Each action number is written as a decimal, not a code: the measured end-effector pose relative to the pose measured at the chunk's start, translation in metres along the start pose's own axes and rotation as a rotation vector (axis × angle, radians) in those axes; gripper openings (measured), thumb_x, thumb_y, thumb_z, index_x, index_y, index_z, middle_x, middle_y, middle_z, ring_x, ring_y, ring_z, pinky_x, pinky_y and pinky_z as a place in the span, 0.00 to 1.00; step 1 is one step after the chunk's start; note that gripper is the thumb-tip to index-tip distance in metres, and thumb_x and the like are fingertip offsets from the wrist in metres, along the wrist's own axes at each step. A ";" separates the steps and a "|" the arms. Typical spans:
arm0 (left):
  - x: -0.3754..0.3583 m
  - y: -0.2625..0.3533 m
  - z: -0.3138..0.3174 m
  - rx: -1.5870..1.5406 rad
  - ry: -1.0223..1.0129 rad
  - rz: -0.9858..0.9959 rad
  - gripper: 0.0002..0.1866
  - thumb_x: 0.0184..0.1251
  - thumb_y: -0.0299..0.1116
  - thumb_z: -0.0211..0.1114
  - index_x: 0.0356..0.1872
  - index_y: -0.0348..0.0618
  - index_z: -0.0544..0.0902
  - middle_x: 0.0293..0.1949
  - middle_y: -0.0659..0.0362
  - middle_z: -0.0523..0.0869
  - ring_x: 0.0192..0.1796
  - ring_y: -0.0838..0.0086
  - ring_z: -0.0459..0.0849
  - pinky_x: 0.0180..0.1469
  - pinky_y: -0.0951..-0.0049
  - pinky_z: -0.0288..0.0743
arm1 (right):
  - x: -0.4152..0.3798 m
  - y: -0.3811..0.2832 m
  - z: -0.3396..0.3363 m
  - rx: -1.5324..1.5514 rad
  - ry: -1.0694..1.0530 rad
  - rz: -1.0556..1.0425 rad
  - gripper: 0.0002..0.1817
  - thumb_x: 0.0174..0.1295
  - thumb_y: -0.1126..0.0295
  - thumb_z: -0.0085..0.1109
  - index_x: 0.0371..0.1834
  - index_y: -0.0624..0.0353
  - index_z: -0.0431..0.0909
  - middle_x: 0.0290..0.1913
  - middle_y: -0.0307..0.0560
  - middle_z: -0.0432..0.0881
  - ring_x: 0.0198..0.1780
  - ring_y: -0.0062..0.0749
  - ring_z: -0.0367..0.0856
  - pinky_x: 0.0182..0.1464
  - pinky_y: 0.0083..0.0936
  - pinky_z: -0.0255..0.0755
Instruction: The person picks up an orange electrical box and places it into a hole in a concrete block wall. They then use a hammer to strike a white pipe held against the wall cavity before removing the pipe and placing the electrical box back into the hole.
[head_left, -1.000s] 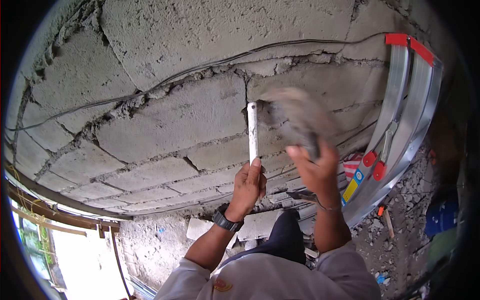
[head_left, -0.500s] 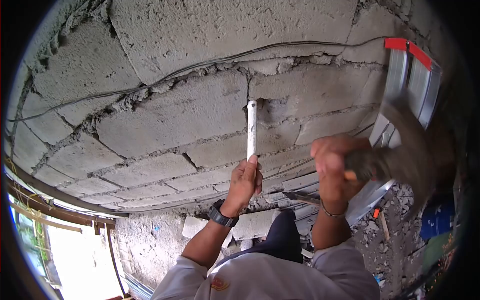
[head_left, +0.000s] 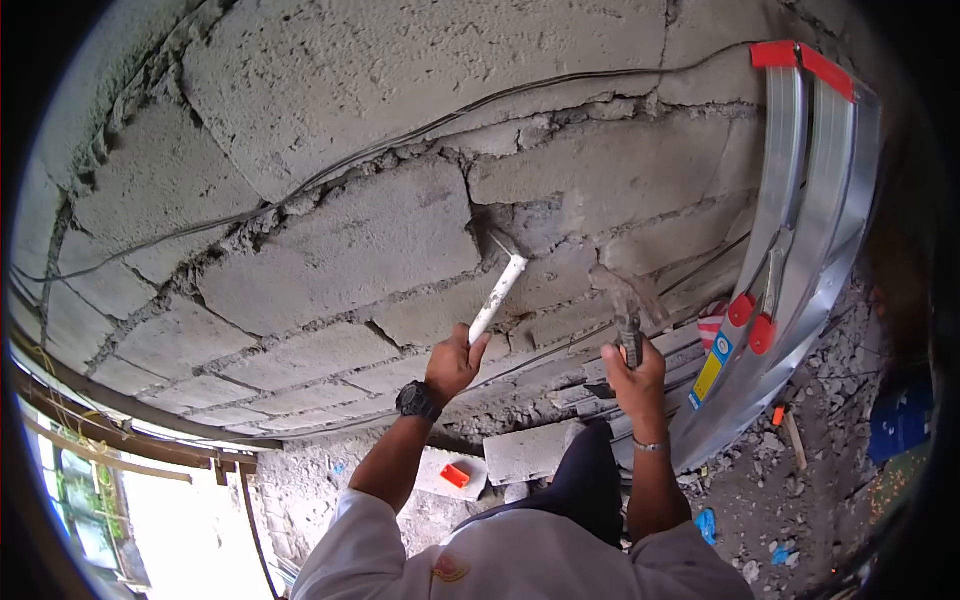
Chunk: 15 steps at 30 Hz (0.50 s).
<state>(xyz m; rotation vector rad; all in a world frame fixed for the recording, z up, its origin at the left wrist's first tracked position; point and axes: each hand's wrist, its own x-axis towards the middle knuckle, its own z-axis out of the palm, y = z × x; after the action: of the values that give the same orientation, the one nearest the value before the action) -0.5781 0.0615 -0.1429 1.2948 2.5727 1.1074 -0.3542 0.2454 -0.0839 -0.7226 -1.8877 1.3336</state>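
Observation:
My left hand (head_left: 455, 360) grips the lower end of a white chisel-like rod (head_left: 497, 290). The rod leans up to the right, its tip set in a chipped hollow (head_left: 505, 225) in the grey concrete block wall (head_left: 330, 240). My right hand (head_left: 633, 375) holds a hammer (head_left: 625, 300) by the handle. The hammer's head points up and rests close to the wall, to the right of the rod. A dark watch sits on my left wrist and a thin bracelet on my right wrist.
An aluminium ladder (head_left: 800, 230) with red caps leans on the wall at the right. Thin cables (head_left: 400, 135) run across the blocks. Rubble, a loose block (head_left: 525, 450) and a small orange object (head_left: 455, 476) lie on the ground below. Bright opening at lower left.
The rod has tilted from upright to leaning right, with its tip in the hollow. The hammer came back from its rightward swing and now rests upright near the wall.

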 end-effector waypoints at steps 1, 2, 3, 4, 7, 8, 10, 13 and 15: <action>-0.003 0.013 -0.004 -0.057 -0.031 -0.047 0.18 0.70 0.45 0.58 0.35 0.38 0.68 0.17 0.44 0.77 0.22 0.47 0.80 0.20 0.56 0.68 | -0.006 0.014 0.000 0.037 0.027 0.033 0.13 0.59 0.68 0.63 0.24 0.60 0.69 0.17 0.33 0.70 0.18 0.14 0.68 0.21 0.18 0.64; -0.009 0.020 -0.004 -0.041 -0.040 -0.047 0.18 0.70 0.45 0.58 0.35 0.38 0.68 0.17 0.44 0.77 0.22 0.47 0.80 0.20 0.56 0.68 | -0.012 0.025 0.001 0.052 0.031 0.043 0.13 0.59 0.68 0.63 0.24 0.60 0.69 0.17 0.33 0.70 0.18 0.14 0.68 0.21 0.18 0.64; -0.016 0.025 -0.002 -0.088 -0.097 -0.040 0.18 0.70 0.46 0.57 0.35 0.38 0.69 0.16 0.44 0.76 0.22 0.47 0.80 0.20 0.56 0.68 | -0.018 0.036 0.001 0.114 0.027 0.032 0.13 0.60 0.68 0.63 0.24 0.59 0.69 0.16 0.33 0.70 0.17 0.14 0.67 0.19 0.17 0.63; -0.024 0.032 -0.001 -0.136 -0.153 -0.037 0.19 0.70 0.46 0.57 0.35 0.38 0.69 0.16 0.44 0.76 0.22 0.47 0.80 0.21 0.56 0.67 | -0.021 0.044 0.003 0.173 0.021 0.022 0.13 0.60 0.68 0.63 0.24 0.58 0.68 0.16 0.33 0.70 0.17 0.14 0.67 0.18 0.17 0.61; -0.034 0.045 0.001 -0.171 -0.145 -0.091 0.19 0.72 0.47 0.55 0.35 0.38 0.69 0.16 0.46 0.75 0.19 0.50 0.77 0.21 0.58 0.65 | -0.024 0.058 0.011 0.248 0.000 0.024 0.12 0.61 0.69 0.61 0.25 0.59 0.69 0.16 0.33 0.69 0.17 0.13 0.66 0.19 0.16 0.61; -0.034 0.046 0.002 -0.217 -0.100 -0.107 0.20 0.72 0.48 0.55 0.34 0.38 0.69 0.15 0.46 0.74 0.18 0.52 0.76 0.21 0.59 0.65 | -0.023 0.060 0.013 0.253 -0.011 -0.006 0.12 0.61 0.70 0.61 0.24 0.59 0.69 0.15 0.33 0.69 0.17 0.13 0.66 0.19 0.16 0.61; -0.028 0.043 0.003 -0.218 -0.080 -0.103 0.18 0.72 0.46 0.55 0.35 0.38 0.69 0.15 0.47 0.73 0.16 0.56 0.73 0.20 0.61 0.63 | -0.022 0.055 0.019 0.268 -0.019 0.006 0.12 0.61 0.71 0.61 0.24 0.58 0.69 0.15 0.33 0.69 0.17 0.13 0.66 0.19 0.16 0.60; -0.018 0.045 0.002 -0.298 -0.040 -0.067 0.18 0.73 0.44 0.55 0.33 0.38 0.69 0.14 0.50 0.72 0.16 0.63 0.71 0.20 0.63 0.63 | -0.021 0.050 0.025 0.352 -0.022 0.109 0.15 0.56 0.72 0.67 0.22 0.58 0.67 0.19 0.27 0.65 0.23 0.11 0.60 0.24 0.16 0.60; -0.014 0.045 0.004 -0.417 -0.022 -0.153 0.18 0.73 0.44 0.55 0.31 0.39 0.70 0.15 0.56 0.72 0.17 0.73 0.69 0.21 0.67 0.62 | -0.019 0.046 0.027 0.359 -0.028 0.119 0.16 0.57 0.70 0.67 0.22 0.58 0.67 0.19 0.28 0.66 0.22 0.12 0.60 0.24 0.16 0.60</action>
<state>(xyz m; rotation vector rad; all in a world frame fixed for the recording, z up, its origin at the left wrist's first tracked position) -0.5372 0.0710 -0.1213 0.9879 2.2130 1.4810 -0.3623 0.2298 -0.1381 -0.6392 -1.5840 1.7076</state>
